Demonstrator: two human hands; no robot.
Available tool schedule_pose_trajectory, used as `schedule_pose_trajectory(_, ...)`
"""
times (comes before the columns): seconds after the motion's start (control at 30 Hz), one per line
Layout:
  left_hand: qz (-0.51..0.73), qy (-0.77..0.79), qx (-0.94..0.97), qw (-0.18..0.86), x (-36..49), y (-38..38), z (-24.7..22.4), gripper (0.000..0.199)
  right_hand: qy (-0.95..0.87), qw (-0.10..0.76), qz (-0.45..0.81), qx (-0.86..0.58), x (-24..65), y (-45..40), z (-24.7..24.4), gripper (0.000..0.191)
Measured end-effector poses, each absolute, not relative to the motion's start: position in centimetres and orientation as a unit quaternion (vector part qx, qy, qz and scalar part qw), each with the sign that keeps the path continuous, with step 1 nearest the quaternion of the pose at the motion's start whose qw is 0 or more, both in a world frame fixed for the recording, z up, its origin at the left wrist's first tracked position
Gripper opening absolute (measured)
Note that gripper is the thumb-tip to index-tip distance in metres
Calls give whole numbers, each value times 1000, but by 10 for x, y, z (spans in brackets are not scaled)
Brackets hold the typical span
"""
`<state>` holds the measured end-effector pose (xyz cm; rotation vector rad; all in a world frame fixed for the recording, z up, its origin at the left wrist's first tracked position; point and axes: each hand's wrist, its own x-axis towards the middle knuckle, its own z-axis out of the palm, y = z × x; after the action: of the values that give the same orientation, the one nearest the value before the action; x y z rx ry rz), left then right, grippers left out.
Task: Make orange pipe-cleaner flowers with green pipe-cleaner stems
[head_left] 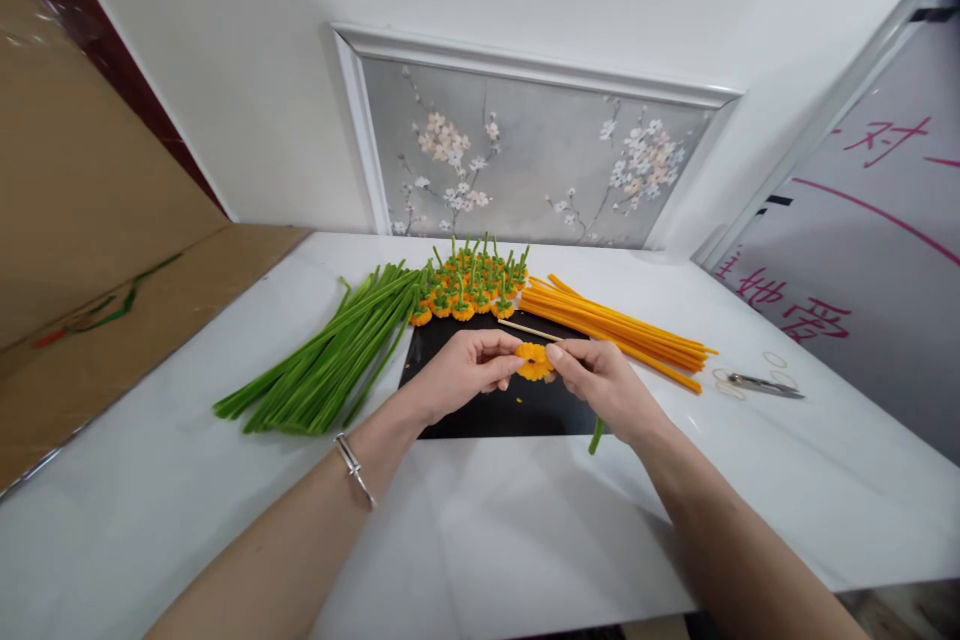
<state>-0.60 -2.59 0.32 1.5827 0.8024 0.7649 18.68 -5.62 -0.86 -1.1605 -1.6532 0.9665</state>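
Between my two hands is a small orange pipe-cleaner flower (533, 362) with a scalloped rim and a dark gap at its centre. My left hand (480, 365) pinches its left edge between thumb and fingers. On the opposite edge, my right hand (592, 370) pinches it too. Both hands are above a black mat (487, 410). A short green pipe cleaner (597, 436) shows below my right hand, mostly hidden by it. Just beyond the hands, a thin pale stick (527, 329) lies across the mat.
Several finished orange flowers with green stems (472, 285) stand at the back of the mat. Green pipe cleaners (330, 360) lie in a bundle on the left, orange pipe cleaners (615, 320) on the right. Scissors (765, 385) and rubber bands lie farther right on the white table (510, 530).
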Motion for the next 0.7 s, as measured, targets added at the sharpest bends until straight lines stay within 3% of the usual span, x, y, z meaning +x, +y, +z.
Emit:
schedule_pose_trajectory(0.17,351,340,644,589,-7,-25,3,26,-624,439,463,-450,188,-55,-11,48)
schedule_pose_trajectory(0.37,356,342,646,582,-6,-25,5,25,-637,415,467,-452,191,-54,-13,47)
schedule_pose_trajectory(0.7,246,332,664,624,-16,-20,0,33,-745,452,206,-445,195,-52,-16,12)
